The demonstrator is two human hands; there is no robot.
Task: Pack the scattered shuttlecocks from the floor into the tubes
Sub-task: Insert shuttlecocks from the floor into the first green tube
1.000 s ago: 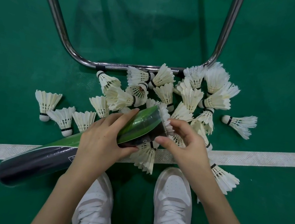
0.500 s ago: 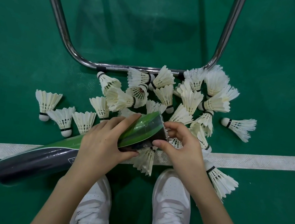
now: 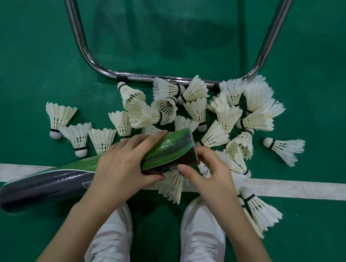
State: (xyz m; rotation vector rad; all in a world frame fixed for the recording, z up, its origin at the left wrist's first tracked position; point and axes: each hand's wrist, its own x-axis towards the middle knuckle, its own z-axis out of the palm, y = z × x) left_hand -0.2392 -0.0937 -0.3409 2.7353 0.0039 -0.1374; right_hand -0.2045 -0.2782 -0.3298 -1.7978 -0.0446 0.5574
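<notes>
Hands (image 3: 163, 169) crowd tube (image 3: 53, 187) mouth; open floor (image 3: 332, 64) flanks shuttlecocks (image 3: 214, 116).

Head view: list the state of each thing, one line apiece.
Tube: tilted, open end up, gripped near the mouth.
Left hand: curled around the tube.
Right hand: fingers curled at the tube mouth; contents hidden.
Shuttlecocks: scattered loose on the floor.
Lone shuttlecock: lying apart, on its side.
</notes>
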